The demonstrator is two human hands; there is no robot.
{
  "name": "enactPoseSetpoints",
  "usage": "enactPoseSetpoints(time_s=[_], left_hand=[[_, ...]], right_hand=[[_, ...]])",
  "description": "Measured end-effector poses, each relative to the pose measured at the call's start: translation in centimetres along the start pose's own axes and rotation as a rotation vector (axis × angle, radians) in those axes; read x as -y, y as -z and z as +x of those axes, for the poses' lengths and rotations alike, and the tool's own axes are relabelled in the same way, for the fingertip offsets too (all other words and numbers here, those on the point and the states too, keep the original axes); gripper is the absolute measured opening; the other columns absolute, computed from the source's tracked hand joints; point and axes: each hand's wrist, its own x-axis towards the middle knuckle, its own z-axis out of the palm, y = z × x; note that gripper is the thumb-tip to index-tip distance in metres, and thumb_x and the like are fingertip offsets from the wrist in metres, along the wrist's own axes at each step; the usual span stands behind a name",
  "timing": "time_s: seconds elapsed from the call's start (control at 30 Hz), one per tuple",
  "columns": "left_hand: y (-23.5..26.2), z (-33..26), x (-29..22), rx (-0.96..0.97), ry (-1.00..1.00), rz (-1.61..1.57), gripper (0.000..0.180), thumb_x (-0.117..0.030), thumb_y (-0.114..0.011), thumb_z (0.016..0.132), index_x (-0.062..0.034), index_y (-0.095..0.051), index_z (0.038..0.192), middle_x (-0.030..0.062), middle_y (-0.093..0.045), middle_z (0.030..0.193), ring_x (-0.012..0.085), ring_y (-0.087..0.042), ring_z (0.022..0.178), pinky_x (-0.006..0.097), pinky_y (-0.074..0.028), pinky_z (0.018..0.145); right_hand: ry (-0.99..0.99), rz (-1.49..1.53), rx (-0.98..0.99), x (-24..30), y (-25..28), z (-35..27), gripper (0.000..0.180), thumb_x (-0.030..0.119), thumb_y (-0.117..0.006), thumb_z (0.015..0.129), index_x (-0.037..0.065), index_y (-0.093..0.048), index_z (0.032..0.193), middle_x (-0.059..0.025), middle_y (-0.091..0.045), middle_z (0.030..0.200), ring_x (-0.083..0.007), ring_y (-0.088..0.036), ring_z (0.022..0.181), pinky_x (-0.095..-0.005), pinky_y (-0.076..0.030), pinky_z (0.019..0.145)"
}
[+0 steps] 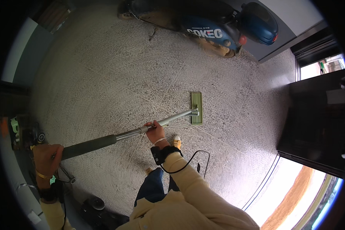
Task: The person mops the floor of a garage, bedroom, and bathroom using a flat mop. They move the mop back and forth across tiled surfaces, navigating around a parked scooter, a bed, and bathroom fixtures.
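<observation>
A flat mop [134, 133] runs slantwise across the middle of the head view, with a dark padded grip, a metal pole and a pale lower tube. Its green rectangular head [196, 100] lies on the speckled floor. Around the end of the grip, at the far left, my left hand [48, 158] is closed. Further down the pole, my right hand [155, 132] is wrapped round the joint between the metal and the pale tube. Each wrist carries a dark strapped device, and a black cable loops off the right one.
A dark blue scooter [214, 32] with a rear box stands along the far wall. To the right is an opened dark door [314, 122] beside a bright doorway [272, 191]. Dark equipment [25, 132] and black items [94, 207] sit at the left. My shoe [177, 142] is near the pole.
</observation>
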Motion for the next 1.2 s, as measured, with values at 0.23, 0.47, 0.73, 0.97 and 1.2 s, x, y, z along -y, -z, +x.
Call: enactPoseSetpoints(time_s=[0.23, 0.47, 0.73, 0.97, 1.2], left_hand=[[-4.4, 12.0, -6.5, -0.052, -0.205, -0.070, 0.011, -0.009, -0.069, 0.075, -0.0052, -0.066, 0.065, 0.0080, -0.051, 0.047, 0.0188, -0.050, 0.037, 0.029, -0.034, 0.037], [-9.7, 18.1, -14.1, -0.039, -0.305, -0.134, 0.023, -0.016, -0.069, 0.077, -0.0084, -0.059, 0.058, 0.0047, -0.049, 0.044, 0.0177, -0.046, 0.035, 0.029, -0.033, 0.035], [-14.0, 20.5, -21.8, -0.063, -0.305, -0.168, 0.030, -0.023, -0.067, 0.080, -0.0116, -0.054, 0.056, 0.0027, -0.048, 0.042, 0.0176, -0.045, 0.034, 0.029, -0.033, 0.034], [-15.8, 17.7, -20.9, -0.030, -0.243, -0.215, 0.026, -0.021, -0.068, 0.080, -0.0102, -0.060, 0.058, 0.0042, -0.049, 0.044, 0.0164, -0.045, 0.034, 0.029, -0.032, 0.034], [-13.0, 7.6, -7.2, 0.005, 0.020, -0.162, 0.013, -0.018, -0.069, 0.079, -0.0093, -0.069, 0.070, 0.0057, -0.055, 0.049, 0.0169, -0.052, 0.040, 0.029, -0.037, 0.039]], right_hand=[[0.170, 0.055, 0.049, 13.2, -0.6, 0.3, 0.021, 0.020, -0.041, 0.097, 0.001, -0.044, 0.089, -0.0141, -0.054, 0.078, -0.0303, -0.052, 0.080, -0.0466, -0.043, 0.086], [0.374, 0.022, -0.006, 25.1, 0.2, -2.7, 0.016, 0.016, -0.043, 0.096, 0.006, -0.039, 0.083, -0.0117, -0.051, 0.072, -0.0266, -0.050, 0.072, -0.0450, -0.045, 0.080], [0.467, 0.115, -0.141, 36.2, 4.1, -3.7, 0.017, 0.018, -0.045, 0.095, 0.008, -0.043, 0.081, -0.0105, -0.053, 0.067, -0.0254, -0.053, 0.069, -0.0425, -0.046, 0.075], [0.543, 0.131, -0.353, 36.7, 4.1, -2.9, 0.024, 0.019, -0.045, 0.096, 0.008, -0.036, 0.076, -0.0045, -0.039, 0.060, -0.0180, -0.043, 0.051, -0.0352, -0.045, 0.051], [0.528, -0.086, -0.457, 19.8, 1.7, 0.5, 0.022, 0.011, -0.049, 0.087, 0.010, -0.034, 0.072, -0.0034, -0.036, 0.054, -0.0181, -0.042, 0.048, -0.0344, -0.042, 0.047]])
